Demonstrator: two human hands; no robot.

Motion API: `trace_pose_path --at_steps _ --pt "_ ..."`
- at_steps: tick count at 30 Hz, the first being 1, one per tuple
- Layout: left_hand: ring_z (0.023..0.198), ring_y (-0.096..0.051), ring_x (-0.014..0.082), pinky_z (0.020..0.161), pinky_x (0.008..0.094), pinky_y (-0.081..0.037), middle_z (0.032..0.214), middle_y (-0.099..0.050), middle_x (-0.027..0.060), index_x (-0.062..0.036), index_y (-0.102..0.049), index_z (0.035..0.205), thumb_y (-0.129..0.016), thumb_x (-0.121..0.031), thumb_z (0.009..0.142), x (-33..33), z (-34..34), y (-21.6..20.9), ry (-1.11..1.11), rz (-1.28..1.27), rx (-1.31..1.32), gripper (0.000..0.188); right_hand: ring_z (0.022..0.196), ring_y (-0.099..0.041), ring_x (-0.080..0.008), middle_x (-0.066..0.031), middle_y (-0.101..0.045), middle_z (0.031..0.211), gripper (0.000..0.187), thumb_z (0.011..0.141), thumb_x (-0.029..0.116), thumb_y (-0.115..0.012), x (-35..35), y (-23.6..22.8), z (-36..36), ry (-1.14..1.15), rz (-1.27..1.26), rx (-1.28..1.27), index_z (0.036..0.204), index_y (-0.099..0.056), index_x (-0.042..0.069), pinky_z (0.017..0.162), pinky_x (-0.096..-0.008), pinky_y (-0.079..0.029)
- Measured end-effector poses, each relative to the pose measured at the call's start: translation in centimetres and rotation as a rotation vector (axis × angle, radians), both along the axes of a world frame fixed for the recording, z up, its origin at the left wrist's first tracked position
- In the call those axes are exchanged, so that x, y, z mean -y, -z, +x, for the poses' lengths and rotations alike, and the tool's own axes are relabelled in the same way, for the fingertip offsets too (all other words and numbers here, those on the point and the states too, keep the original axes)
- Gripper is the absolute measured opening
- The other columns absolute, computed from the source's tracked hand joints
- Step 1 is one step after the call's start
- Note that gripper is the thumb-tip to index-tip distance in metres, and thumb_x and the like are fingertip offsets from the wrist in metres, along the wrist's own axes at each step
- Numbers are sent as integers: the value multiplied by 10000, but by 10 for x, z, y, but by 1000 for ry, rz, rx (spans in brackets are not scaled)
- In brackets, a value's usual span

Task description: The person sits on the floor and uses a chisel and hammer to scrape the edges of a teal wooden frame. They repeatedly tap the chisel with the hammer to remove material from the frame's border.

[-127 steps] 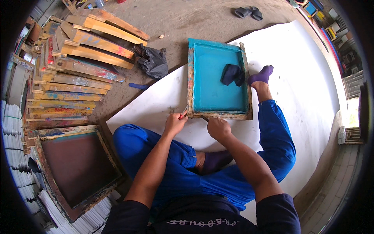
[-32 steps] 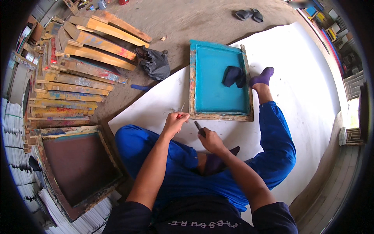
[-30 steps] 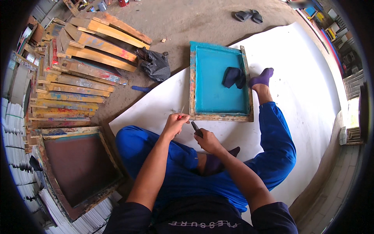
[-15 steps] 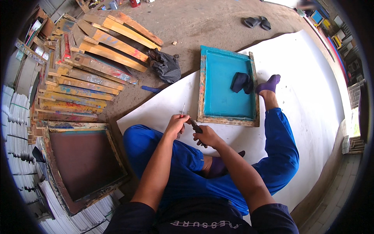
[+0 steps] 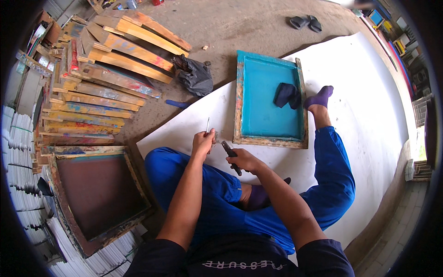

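Near the turquoise-panelled wooden frame [image 5: 272,142], keep the slim silver-shafted tool [image 5: 208,123] gripped in the left hand [image 5: 201,144] clear of the right hand [image 5: 245,160] clasping a dark elongated tool [image 5: 227,148].

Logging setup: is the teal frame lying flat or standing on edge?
Flat: from above, the frame shows its teal face and four sides.

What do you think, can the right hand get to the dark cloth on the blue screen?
Probably yes, with a stretch: nothing covers the dark cloth or blocks the way over the blue screen. But the right hand holds a dark tool, so it isn't quite free.
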State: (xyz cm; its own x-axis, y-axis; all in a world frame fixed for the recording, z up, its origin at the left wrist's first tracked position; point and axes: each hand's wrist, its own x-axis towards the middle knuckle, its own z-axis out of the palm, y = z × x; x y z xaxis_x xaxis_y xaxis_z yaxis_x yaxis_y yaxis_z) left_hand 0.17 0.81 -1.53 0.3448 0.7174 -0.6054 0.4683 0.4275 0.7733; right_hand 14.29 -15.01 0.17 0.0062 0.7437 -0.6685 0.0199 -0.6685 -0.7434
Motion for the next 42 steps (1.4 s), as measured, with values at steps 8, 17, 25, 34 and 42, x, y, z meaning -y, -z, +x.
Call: trace_pose_path --at_steps 8,17,25,34,42 --pt "441 -476 92 391 281 -374 859 -738 79 -8 -733 1051 -679 -329 981 12 9 -8 184 5 89 333 851 -702 -194 -102 -690 1017 381 1018 330 -612 37 -13 32 117 -145 -93 1188 -597 -11 707 -372 -586" --pt "448 -480 93 400 273 -368 890 -743 75 -34 -768 1088 -702 -236 906 17 6 -27 292 -142 107 279 878 -720 -212 -129 -702 1075 407 1016 330 -619 21 -19 19 96 -72 -215 1245 -583 -5 707 -376 -593" --pt "446 -478 100 405 289 -351 601 -560 -3 -20 -757 1020 -700 -157 875 1 -11 -27 266 -60 -6 208 795 -698 -169 -79 -696 946 356 1003 318 -621 -16 -15 2 -26 -52 -111 1175 -604 6 639 -344 -581" --pt "461 -532 127 419 314 -386 618 -625 35 -43 -757 884 -738 -201 863 -2 -10 -6 181 3 -100 161 768 -682 -167 -55 -671 901 340 985 333 -626 -17 -6 -1 -71 -108 -111 1113 -617 18 603 -334 -563" --pt "851 -713 428 788 499 -550 840 -721 252 21 -712 796 -777 -331 846 -3 -7 9 345 353 -425 362 780 -685 -171 -65 -670 909 364 990 353 -620 29 -14 32 36 -130 -4 1111 -627 10 619 -346 -569"
